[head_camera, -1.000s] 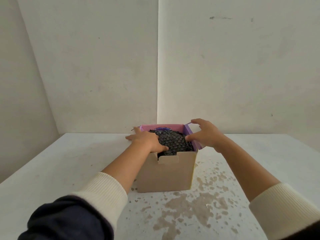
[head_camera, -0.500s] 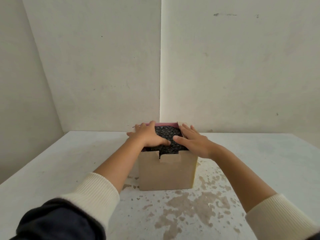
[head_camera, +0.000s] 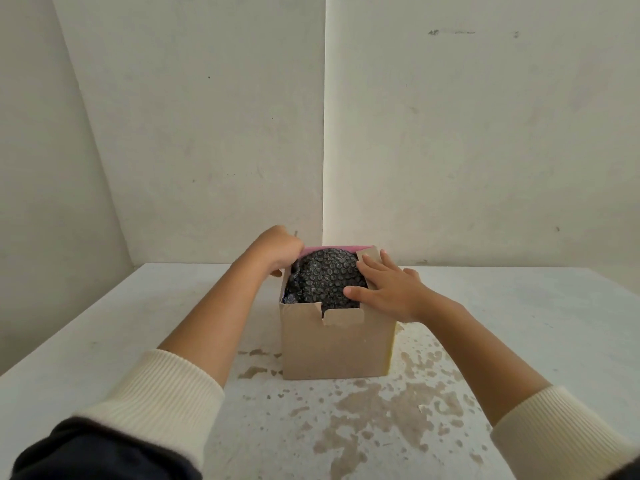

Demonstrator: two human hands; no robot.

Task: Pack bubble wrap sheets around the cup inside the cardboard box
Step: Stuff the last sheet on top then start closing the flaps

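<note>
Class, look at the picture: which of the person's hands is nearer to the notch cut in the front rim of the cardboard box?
Right. The right hand lies flat on the bubble wrap, thumb just above the notch. The left hand is at the box's far left corner.

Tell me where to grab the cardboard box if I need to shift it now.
Grip the cardboard box by its two bare side walls, coming in from left and right, below the rim. The top is unfit: dark bubble wrap bulges above the opening, the right hand lies flat on it and the left hand is at the far left corner.
</note>
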